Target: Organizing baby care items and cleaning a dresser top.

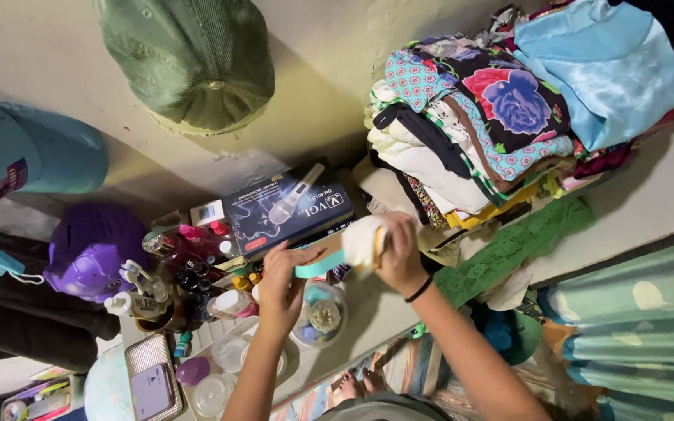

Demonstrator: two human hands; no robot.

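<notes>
Cloth [362, 240] gripped tight by right hand [399, 253], teal strip [320, 265] pinched by left hand [282, 281], clothes pile [470, 132] just beside.

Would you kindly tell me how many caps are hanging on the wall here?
2: a green cap at the top of the wall, and a teal cap at the left edge, partly cut off. Others may lie outside the view.

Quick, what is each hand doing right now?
Left hand: closed, pinching the teal strip.
Right hand: closed around the white cloth bundle.
</notes>
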